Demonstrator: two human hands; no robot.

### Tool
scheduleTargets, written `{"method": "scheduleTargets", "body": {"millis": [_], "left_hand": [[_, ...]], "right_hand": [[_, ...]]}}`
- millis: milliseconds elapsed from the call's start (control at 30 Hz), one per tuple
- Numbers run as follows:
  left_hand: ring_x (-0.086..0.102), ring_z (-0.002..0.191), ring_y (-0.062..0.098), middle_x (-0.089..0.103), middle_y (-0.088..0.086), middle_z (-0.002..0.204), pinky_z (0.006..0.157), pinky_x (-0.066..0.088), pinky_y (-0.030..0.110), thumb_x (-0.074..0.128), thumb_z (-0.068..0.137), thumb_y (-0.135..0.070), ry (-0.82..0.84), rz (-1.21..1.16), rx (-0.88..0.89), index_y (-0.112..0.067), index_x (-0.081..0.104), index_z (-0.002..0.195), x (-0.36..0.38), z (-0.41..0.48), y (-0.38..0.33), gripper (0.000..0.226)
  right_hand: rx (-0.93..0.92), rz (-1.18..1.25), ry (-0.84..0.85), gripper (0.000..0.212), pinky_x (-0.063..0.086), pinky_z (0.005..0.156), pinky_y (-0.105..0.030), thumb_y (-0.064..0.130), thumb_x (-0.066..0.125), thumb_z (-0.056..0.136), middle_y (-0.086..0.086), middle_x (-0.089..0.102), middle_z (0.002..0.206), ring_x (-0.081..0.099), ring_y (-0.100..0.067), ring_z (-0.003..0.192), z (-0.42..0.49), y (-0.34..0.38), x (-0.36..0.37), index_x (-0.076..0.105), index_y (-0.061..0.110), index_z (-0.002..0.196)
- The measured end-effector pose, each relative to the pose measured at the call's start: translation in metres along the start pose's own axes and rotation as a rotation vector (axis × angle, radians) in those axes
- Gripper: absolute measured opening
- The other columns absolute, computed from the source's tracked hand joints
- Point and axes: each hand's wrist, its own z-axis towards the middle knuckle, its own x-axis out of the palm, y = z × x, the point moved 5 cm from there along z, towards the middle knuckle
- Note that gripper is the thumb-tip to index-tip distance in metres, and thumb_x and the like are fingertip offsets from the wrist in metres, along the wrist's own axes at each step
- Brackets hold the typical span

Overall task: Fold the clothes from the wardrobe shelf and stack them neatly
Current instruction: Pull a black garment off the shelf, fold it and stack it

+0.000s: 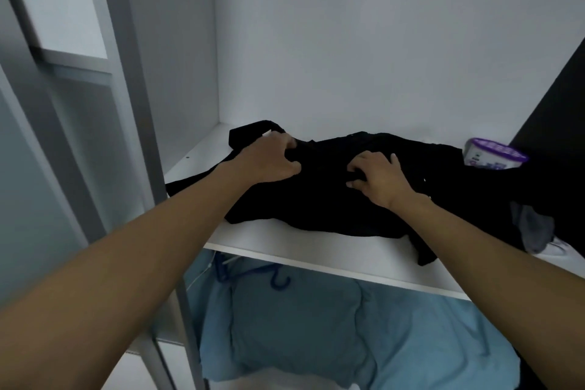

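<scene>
Across the shelf (285, 247) lies a black garment (319, 203); left hand (270, 158) and right hand (378, 176) both grip its fabric, fingers curled.

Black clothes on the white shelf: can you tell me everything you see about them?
The black garment is soft, dark cloth lying crumpled and unfolded on the white shelf, spread from the back left corner toward the right. The left hand and the right hand each bunch its cloth in curled fingers near the middle. Its right end reaches a purple tub and a grey cloth. What sort of garment it is cannot be told.
</scene>
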Motion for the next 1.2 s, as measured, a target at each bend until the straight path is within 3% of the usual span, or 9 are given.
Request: {"method": "scheduleTargets", "body": {"millis": [100, 233, 400, 567, 667, 767, 933, 1100, 1200], "left_hand": [[0.042, 0.131, 0.010, 0.041, -0.009, 0.146, 0.108, 0.037, 0.031, 0.078, 0.072, -0.058, 0.357, -0.033, 0.139, -0.024, 0.034, 0.152, 0.031, -0.003, -0.023, 0.097], [0.052, 0.124, 0.022, 0.054, 0.002, 0.139, 0.102, 0.046, 0.042, 0.066, 0.091, -0.038, 0.306, 0.296, 0.270, -0.025, 0.049, 0.142, 0.069, -0.004, -0.032, 0.055], [0.063, 0.097, 0.021, 0.065, 0.001, 0.114, 0.080, 0.053, 0.034, 0.057, 0.098, -0.030, 0.192, 0.320, 0.261, -0.028, 0.066, 0.125, 0.078, -0.005, -0.023, 0.028], [0.065, 0.089, 0.018, 0.070, -0.001, 0.106, 0.074, 0.054, 0.033, 0.057, 0.098, -0.029, 0.161, 0.271, 0.236, -0.028, 0.071, 0.118, 0.084, -0.016, -0.013, 0.024], [0.065, 0.096, 0.021, 0.068, 0.000, 0.115, 0.081, 0.055, 0.037, 0.059, 0.097, -0.031, 0.187, 0.271, 0.200, -0.029, 0.068, 0.124, 0.084, -0.027, -0.007, 0.028], [0.064, 0.099, 0.022, 0.066, 0.000, 0.116, 0.082, 0.055, 0.037, 0.062, 0.095, -0.029, 0.253, 0.292, 0.180, -0.024, 0.069, 0.122, 0.081, -0.040, -0.007, 0.028], [0.066, 0.087, 0.025, 0.069, 0.007, 0.096, 0.076, 0.056, 0.040, 0.063, 0.090, -0.021, 0.299, 0.290, 0.130, -0.008, 0.072, 0.090, 0.079, -0.070, -0.018, 0.015], [0.064, 0.105, 0.021, 0.068, -0.009, 0.118, 0.090, 0.052, 0.035, 0.060, 0.092, -0.025, 0.243, 0.310, 0.030, -0.041, 0.071, 0.116, 0.083, -0.111, -0.030, 0.031], [0.061, 0.116, 0.022, 0.066, -0.009, 0.128, 0.101, 0.048, 0.039, 0.062, 0.092, -0.023, 0.198, 0.263, -0.039, -0.043, 0.069, 0.119, 0.086, -0.135, -0.036, 0.034]], "right_hand": [[-0.098, 0.155, -0.003, 0.030, 0.029, 0.113, -0.053, 0.045, 0.073, 0.083, 0.007, 0.055, 0.114, 0.049, -0.020, 0.115, -0.013, 0.014, -0.001, 0.061, 0.026, 0.102], [-0.091, 0.309, 0.185, 0.044, 0.034, 0.111, -0.051, 0.040, 0.071, 0.084, 0.003, 0.054, 0.133, 0.044, -0.021, 0.130, -0.031, -0.001, 0.011, 0.060, 0.027, 0.125], [0.510, 0.425, -0.057, 0.071, 0.034, 0.114, -0.044, 0.053, 0.067, 0.086, -0.010, 0.046, 0.145, 0.040, -0.032, 0.136, -0.062, -0.067, 0.010, 0.045, 0.017, 0.143], [0.891, 0.886, 0.053, 0.048, 0.053, 0.083, -0.032, 0.041, 0.073, 0.086, -0.014, 0.068, 0.118, 0.066, -0.026, 0.101, -0.086, -0.081, 0.038, 0.063, 0.006, 0.119], [0.893, 1.027, 0.176, 0.046, 0.053, 0.068, -0.028, 0.042, 0.078, 0.080, -0.010, 0.072, 0.105, 0.069, -0.024, 0.091, -0.096, -0.071, 0.046, 0.067, 0.009, 0.110], [0.860, 1.013, 0.223, 0.053, 0.055, 0.085, -0.036, 0.042, 0.081, 0.077, -0.010, 0.070, 0.109, 0.068, -0.027, 0.098, -0.102, -0.065, 0.049, 0.066, 0.008, 0.115], [0.864, 1.013, 0.321, 0.064, 0.056, 0.090, -0.043, 0.044, 0.082, 0.076, -0.013, 0.068, 0.115, 0.067, -0.030, 0.101, -0.120, -0.058, 0.046, 0.060, 0.008, 0.124], [0.737, 1.005, 0.517, 0.083, 0.059, 0.065, -0.028, 0.048, 0.092, 0.059, -0.008, 0.074, 0.103, 0.073, -0.020, 0.089, -0.153, -0.041, 0.040, 0.060, 0.008, 0.124], [0.520, 0.998, 0.518, 0.073, 0.058, 0.074, -0.024, 0.037, 0.091, 0.066, -0.008, 0.070, 0.116, 0.070, -0.018, 0.097, -0.171, -0.029, 0.033, 0.060, 0.012, 0.127]]}}
